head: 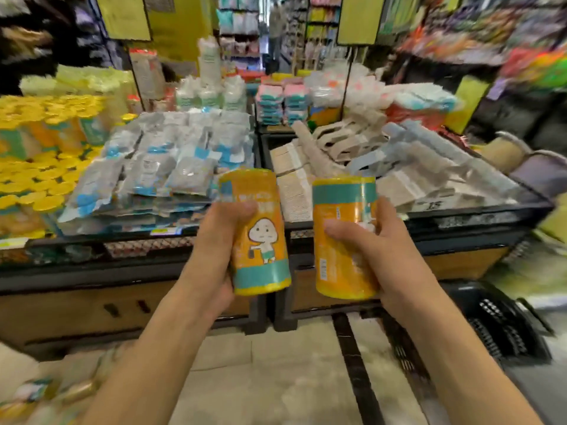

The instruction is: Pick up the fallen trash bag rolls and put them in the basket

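a: where are the trash bag rolls right now?

b: two are up off the floor. the left roll (259,231) is in the left hand (221,237), fingers wrapped round its middle, and it leans a little to the left at the top. the right roll (345,237) is upright in the right hand (371,240), thumb across the front, fingers curled behind. the two rolls are near each other but not touching.

a: so how far along would you say?

b: about halfway for this pair, i'd judge. the picking up is done, the dropping in isn't. the black basket (503,326) sits on the floor low to the right, below the right forearm.

a: anything in it?

b: from here its mesh walls look dark and i can't make out anything inside; part of it is hidden by the arm.

a: more rolls left on the floor?

b: something yellowish lies blurred at the bottom left corner (46,391); could be more packs, too smeared to tell.

a: and the bins ahead?

b: the left display bin (153,237) holds flat silvery-blue packets, the right display bin (460,210) beige and grey ones.
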